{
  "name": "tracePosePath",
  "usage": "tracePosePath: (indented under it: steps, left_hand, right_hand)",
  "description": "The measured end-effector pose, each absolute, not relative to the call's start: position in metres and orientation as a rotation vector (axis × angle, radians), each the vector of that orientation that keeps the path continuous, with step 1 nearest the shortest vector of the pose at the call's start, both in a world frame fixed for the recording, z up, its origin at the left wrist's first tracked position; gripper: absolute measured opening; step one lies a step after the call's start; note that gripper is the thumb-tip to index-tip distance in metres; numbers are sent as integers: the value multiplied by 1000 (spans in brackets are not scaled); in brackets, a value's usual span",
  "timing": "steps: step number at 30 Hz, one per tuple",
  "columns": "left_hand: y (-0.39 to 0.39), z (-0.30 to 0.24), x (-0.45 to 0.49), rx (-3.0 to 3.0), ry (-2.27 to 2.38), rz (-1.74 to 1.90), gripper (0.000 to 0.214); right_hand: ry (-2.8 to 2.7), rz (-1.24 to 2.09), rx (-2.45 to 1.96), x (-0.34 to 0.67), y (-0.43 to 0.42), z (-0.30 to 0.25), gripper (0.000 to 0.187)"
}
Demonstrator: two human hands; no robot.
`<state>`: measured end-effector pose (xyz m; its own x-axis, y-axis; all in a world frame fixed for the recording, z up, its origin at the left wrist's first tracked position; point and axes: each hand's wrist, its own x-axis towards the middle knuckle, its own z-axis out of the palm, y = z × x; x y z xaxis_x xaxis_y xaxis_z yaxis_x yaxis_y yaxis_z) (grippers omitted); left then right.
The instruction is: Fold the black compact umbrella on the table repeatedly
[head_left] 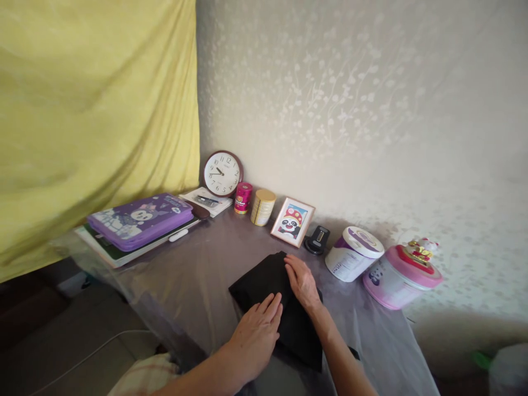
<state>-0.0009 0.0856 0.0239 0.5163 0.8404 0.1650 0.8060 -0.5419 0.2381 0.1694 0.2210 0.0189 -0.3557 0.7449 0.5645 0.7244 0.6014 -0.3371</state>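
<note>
Your left hand (254, 336) lies open at the lower middle of the frame, fingers together and flat on a folded black cloth (260, 287). Your right hand (303, 283) rests on the cloth's upper edge, its fingers also flat and close together. Neither hand pinches anything; they seem placed to press the cloth down rather than lift it. The cloth sits on a plastic-covered table (371, 341), its far corner pointing toward the wall.

Along the back edge, a round wall clock (223, 174) leans against the wall, probably propped there to stay upright; its numerals are readable, but its small brand print isn't. Nearby stand a pink tin (243, 198) and a panda picture (292, 222). At the right, a pink tub (400, 280) has a small figure on its lid. Its label is too small to read.
</note>
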Motion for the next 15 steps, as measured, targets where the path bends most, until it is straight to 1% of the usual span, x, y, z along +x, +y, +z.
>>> tracePosePath:
  steps: [3,8,10,13,15]
  left_hand:
    - [85,30,-1,2584,1458,359,48]
    - [81,47,-2,2527,1470,262,50]
    - [78,53,-4,2495,1479,194,61]
    - [75,59,-6,2451,1491,59,86]
    - [73,61,-6,2419,1521,9,93]
  right_hand:
    - [-2194,96,-1119,165,210,18,25]
    - [-1984,77,-1290,182,209,24,32]
    - [-1940,101,-1310,193,202,28,29]
    - [-1888,148,-1323,209,184,31,26]
    - [-1831,170,-1338,219,172,30,25]
